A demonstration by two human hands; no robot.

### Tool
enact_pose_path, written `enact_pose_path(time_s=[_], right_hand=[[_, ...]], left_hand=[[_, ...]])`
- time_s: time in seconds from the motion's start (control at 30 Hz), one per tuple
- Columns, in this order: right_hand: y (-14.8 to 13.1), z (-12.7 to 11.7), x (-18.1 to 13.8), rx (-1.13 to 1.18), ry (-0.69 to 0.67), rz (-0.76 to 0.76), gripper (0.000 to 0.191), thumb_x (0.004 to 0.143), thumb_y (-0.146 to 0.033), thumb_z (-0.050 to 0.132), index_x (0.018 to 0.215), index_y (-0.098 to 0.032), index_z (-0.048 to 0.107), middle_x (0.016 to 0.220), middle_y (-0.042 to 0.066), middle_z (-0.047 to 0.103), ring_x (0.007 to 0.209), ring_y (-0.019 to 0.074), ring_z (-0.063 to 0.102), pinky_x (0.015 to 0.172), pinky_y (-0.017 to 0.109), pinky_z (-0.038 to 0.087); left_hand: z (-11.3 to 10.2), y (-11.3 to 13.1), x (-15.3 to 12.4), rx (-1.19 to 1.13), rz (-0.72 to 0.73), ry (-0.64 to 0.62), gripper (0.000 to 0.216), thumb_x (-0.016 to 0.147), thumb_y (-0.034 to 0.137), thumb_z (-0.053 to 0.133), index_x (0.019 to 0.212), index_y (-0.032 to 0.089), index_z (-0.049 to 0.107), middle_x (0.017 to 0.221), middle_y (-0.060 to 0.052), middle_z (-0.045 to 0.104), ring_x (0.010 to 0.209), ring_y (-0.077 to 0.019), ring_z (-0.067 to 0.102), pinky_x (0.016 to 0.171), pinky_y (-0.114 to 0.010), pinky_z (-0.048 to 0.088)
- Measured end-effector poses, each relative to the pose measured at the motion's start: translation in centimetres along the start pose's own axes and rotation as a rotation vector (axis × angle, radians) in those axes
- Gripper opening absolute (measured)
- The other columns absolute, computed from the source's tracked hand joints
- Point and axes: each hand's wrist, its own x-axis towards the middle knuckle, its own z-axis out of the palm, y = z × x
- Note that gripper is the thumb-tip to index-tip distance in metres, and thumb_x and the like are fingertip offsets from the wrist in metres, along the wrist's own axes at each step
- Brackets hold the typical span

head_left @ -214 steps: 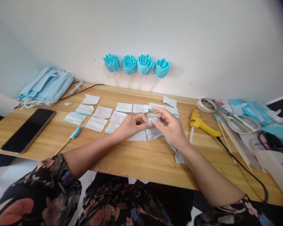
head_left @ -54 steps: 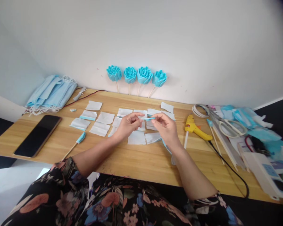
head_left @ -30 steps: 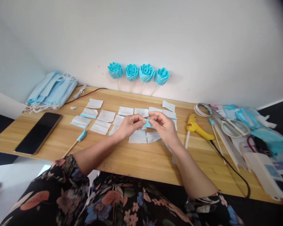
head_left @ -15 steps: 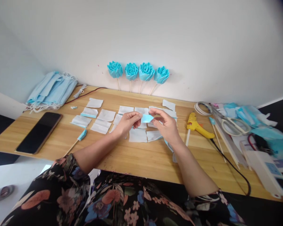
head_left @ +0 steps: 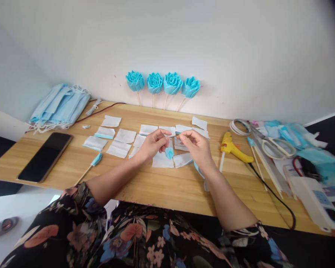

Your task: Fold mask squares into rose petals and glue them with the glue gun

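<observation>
My left hand (head_left: 155, 144), thumb and fingers pinched, holds a small folded piece of blue mask fabric (head_left: 169, 153) that hangs below its fingertips. My right hand (head_left: 197, 149) hovers just to the right, apart from that piece, with thumb and forefinger closed together; whether anything is between them I cannot make out. Beneath both hands lie several cut rectangles of white mask fabric (head_left: 162, 160), some with blue edges. On the left, a stick with a blue fabric bud (head_left: 96, 159) rests near the table's front edge.
Several blue fabric flowers (head_left: 173, 83) on sticks lean against the wall. A stack of masks (head_left: 60, 106) and a phone (head_left: 45, 157) are at left. At right lie a yellow glue gun (head_left: 236, 149) with its cord, scissors (head_left: 277, 148), a roll of tape (head_left: 240, 127) and fabric scraps (head_left: 315, 158).
The blue piece was stretched between both hands. Now it hangs from my left hand alone, lower and folded to a point, and my right fingers have come away from it.
</observation>
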Motion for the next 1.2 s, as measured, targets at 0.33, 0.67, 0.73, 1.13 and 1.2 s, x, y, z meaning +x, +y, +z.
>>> enact_pose_path(time_s=[0.33,0.67,0.73,1.13,1.2], right_hand=[[0.0,-0.5,0.2,-0.531,-0.186,-0.223,0.011,0.09,-0.023,0.063,0.083,-0.022,0.07,0.077,0.001,0.071,0.074,0.0174,0.062,0.072,0.032,0.043],[0.6,-0.3,0.3,-0.818,-0.394,-0.424,0.008,0.088,-0.022,0.069,0.081,-0.024,0.07,0.082,0.002,0.07,0.086,0.0233,0.063,0.081,0.04,0.039],[0.4,-0.3,0.2,-0.822,-0.409,-0.426,0.009,0.087,-0.025,0.071,0.078,-0.024,0.07,0.08,0.002,0.07,0.085,0.023,0.062,0.082,0.04,0.038],[-0.3,1.3,-0.7,-0.954,-0.466,-0.404,0.014,0.08,-0.013,0.059,0.072,-0.02,0.068,0.069,0.003,0.067,0.073,0.0208,0.058,0.08,0.04,0.036],[-0.6,0.7,-0.3,-0.84,-0.436,-0.346,0.014,0.075,-0.01,0.059,0.068,-0.02,0.065,0.066,0.001,0.064,0.069,0.0184,0.055,0.077,0.037,0.037]], left_hand=[[-0.3,-0.2,0.2,0.044,-0.002,0.065,0.019,0.081,0.012,0.051,0.097,0.016,0.059,0.062,0.005,0.056,0.049,-0.0063,0.048,0.05,-0.019,0.039],[-0.6,-0.9,0.3,0.384,0.102,0.038,0.02,0.082,0.013,0.049,0.1,0.017,0.059,0.07,0.003,0.062,0.06,-0.01,0.061,0.058,-0.021,0.045],[-0.6,-1.0,0.2,0.453,0.117,0.028,0.022,0.084,0.013,0.049,0.101,0.018,0.06,0.07,0.003,0.063,0.061,-0.0107,0.062,0.059,-0.022,0.046],[-0.6,-1.3,0.0,0.674,0.165,-0.018,0.026,0.089,0.014,0.046,0.108,0.019,0.063,0.077,0.0,0.068,0.066,-0.0127,0.062,0.068,-0.024,0.047],[-0.6,-1.3,0.1,0.661,0.177,-0.003,0.025,0.09,0.015,0.047,0.107,0.019,0.064,0.081,-0.001,0.069,0.069,-0.0134,0.062,0.069,-0.025,0.046]])
